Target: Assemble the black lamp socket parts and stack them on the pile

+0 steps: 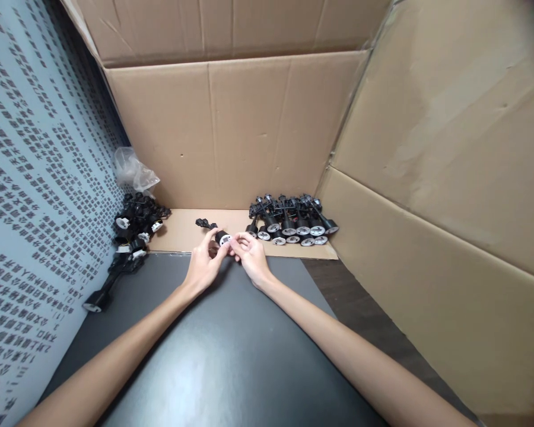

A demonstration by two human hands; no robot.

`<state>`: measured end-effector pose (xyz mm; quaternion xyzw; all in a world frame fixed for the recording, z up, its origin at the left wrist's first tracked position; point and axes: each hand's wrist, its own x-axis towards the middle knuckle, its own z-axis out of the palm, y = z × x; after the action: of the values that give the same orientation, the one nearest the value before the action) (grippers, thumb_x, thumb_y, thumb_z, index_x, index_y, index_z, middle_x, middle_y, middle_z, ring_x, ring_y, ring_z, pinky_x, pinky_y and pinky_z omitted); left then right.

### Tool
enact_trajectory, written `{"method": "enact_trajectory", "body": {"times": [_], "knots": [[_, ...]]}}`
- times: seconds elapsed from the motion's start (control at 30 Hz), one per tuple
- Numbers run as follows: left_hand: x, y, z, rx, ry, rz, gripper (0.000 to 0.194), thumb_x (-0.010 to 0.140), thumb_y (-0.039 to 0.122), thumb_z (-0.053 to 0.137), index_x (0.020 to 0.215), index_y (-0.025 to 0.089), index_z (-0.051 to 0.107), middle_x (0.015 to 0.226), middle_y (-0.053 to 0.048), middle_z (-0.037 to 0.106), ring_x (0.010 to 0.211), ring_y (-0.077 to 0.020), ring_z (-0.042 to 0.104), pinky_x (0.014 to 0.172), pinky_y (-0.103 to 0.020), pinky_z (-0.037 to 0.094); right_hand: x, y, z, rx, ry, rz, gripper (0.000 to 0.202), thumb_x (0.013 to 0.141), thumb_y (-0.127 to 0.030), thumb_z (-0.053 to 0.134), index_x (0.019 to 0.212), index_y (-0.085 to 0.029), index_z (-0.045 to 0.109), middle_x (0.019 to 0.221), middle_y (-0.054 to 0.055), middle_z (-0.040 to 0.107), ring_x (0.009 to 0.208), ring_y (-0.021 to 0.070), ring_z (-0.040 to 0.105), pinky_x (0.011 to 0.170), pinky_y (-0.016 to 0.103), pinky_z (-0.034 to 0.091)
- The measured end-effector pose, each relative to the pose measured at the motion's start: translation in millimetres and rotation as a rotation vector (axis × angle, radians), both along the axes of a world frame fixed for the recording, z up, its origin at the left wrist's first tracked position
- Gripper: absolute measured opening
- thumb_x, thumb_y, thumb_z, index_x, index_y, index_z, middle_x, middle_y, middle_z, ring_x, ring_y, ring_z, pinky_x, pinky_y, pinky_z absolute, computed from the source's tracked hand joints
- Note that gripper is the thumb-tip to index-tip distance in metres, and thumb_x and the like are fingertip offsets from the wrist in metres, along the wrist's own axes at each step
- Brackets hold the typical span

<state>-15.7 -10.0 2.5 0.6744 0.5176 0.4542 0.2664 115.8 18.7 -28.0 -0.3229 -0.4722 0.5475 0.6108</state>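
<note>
A black cylindrical fitting with a white round end face is in my hands, over the front edge of the cardboard strip. Its thin black tail points back and left. My left hand grips the cylinder from the left between thumb and fingers. From the right, the pinched fingertips of my right hand press at the edge of the white face. Whether a small piece sits between those fingertips is hidden. Just right of my hands lie similar black fittings in rows, white ends facing me.
On the left lies a jumbled pile of black fittings, with one long fitting nearer me. A clear plastic bag rests behind it. Cardboard walls rise behind and right; a printed sheet stands left. The grey mat lies below my arms.
</note>
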Motion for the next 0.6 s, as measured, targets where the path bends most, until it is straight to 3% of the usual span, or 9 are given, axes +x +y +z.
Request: {"method": "enact_trajectory", "body": {"times": [0.6], "knots": [[1.3,-2.3,-2.4,0.046,0.200,0.136,0.038,0.092,0.038,0.046,0.122,0.019,0.060,0.090,-0.003,0.072,0.070,-0.0164,0.065,0.071,-0.027,0.050,1.0,-8.7,3.5,-0.058,-0.071,0.007,0.029,0.066,-0.042,0.077,0.076,-0.018,0.065,0.072,0.004,0.068,0.065,0.0177,0.066,0.046,0.022,0.046]]}}
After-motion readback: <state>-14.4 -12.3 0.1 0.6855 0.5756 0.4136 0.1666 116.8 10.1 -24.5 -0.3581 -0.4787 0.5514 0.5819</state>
